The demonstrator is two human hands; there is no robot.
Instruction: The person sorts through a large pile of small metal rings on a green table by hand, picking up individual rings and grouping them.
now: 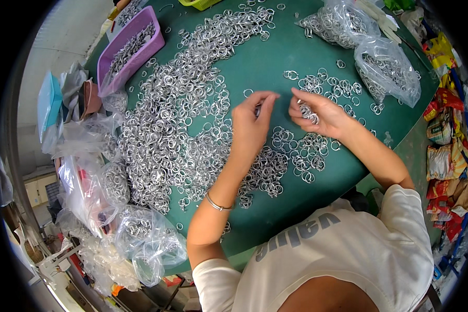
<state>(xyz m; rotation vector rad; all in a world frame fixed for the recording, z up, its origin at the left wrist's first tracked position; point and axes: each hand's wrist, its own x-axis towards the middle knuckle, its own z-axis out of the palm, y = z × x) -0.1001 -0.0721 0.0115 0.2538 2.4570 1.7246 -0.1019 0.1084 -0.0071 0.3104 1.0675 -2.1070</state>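
Observation:
Metal rings [166, 99], silver and like key rings, lie in a broad heap over the green table [255, 57]. Above the near right edge of this heap is my left hand [255, 114]. Its thumb and fingertips come together, and a glint of metal ring shows inside the curled fingers. A short gap away, my right hand [320, 113] is turned partly palm up, its fingers curled round several metal rings [308, 112]. Its thumb points toward my left hand. Smaller clusters of rings [309, 153] lie below and beyond my right hand.
A purple basket [105, 62] of small metal parts stands at the far left. Clear bags of rings [387, 67] lie at the far right, beside a pale glove [382, 21]. More plastic bags [151, 244] crowd the left edge. Colourful packets [442, 161] line the right side.

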